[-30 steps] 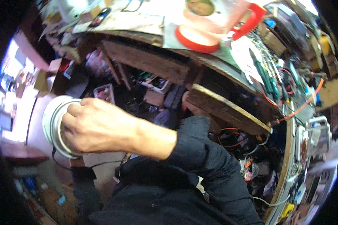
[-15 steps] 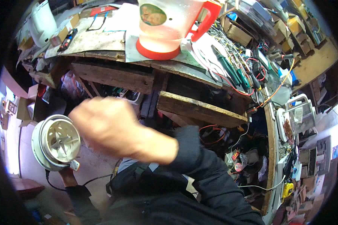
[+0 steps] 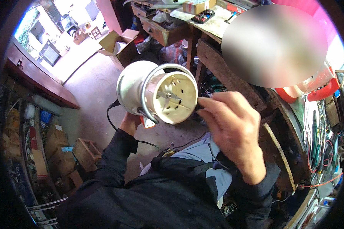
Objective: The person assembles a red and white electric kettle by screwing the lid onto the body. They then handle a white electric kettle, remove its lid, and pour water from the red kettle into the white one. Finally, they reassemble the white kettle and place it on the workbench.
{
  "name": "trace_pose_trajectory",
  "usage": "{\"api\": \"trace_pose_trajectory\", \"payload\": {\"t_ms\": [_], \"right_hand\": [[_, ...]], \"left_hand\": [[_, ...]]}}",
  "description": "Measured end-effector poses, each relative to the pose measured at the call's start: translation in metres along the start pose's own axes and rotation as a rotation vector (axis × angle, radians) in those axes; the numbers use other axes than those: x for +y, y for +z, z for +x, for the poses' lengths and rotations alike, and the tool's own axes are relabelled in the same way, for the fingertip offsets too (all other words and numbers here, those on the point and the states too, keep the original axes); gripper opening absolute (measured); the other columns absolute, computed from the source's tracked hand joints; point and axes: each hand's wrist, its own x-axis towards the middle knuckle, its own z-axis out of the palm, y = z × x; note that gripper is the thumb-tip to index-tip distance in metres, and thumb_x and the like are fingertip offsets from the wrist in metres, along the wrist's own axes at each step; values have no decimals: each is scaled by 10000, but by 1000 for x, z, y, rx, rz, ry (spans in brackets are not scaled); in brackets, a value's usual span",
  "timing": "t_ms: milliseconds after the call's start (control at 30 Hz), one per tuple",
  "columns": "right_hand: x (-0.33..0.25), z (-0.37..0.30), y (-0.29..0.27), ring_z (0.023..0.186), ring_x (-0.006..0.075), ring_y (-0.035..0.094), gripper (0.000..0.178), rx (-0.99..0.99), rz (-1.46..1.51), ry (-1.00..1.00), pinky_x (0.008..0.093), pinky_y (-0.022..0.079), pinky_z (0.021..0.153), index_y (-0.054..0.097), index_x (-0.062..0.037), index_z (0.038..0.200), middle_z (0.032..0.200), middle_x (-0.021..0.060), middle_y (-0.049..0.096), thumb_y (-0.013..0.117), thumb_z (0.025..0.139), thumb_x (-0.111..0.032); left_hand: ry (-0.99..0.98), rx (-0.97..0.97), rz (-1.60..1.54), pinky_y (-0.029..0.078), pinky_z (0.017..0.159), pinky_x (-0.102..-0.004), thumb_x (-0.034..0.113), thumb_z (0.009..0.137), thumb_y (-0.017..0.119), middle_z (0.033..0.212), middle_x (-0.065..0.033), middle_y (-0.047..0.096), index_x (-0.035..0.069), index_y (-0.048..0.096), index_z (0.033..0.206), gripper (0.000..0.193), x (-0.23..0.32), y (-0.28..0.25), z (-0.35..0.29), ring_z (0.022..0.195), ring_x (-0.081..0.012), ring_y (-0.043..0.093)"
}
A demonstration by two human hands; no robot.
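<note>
A white blender base [image 3: 132, 86] is tilted, its round open end facing up and to the right. Inside the pale cup [image 3: 179, 110] at that end sit metal blades [image 3: 169, 95], and slots show in its wall. A grey ring loops around the cup. My left hand [image 3: 130, 124] is closed on the base from below, its fingers mostly hidden behind it. At the right of the cup rim is my right hand [image 3: 235, 122], fingers curled and fingertips pinched close to the edge. Whether they touch the rim or hold something small, I cannot tell.
A worn wooden workbench [image 3: 233, 68] runs along the right. On it a jug with a red handle [image 3: 325, 91] is partly hidden by a blurred patch. An open cardboard box [image 3: 120, 47] stands on the floor ahead. A black cord [image 3: 110, 118] hangs from the base. Shelves with cartons [image 3: 57, 139] line the left.
The view has swung left, so the bench sits farther right. My right hand, blurred before, is now at the right side of the cup rim. My left hand still holds the blender base.
</note>
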Motion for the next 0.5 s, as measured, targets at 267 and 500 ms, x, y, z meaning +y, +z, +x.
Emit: {"api": "trace_pose_trajectory", "payload": {"t_ms": [267,500], "right_hand": [[6,19,37,818,213,616,232,-83,-74,-210,341,509,665,682,-72,943,891,40,610,674,735,-176],[-2,19,34,814,217,604,183,-131,-167,-256,332,501,667,647,-61,887,837,57,570,668,743,-173]], "left_hand": [[-6,1,8,532,966,-485,334,1020,502,1276,-158,602,43,514,1355,444,-1,1,9,1145,-329,626],[10,-1,21,534,957,-483,325,1017,505,1259,-159,609,40,522,1343,433,-2,-3,10,1132,-331,631]]}}
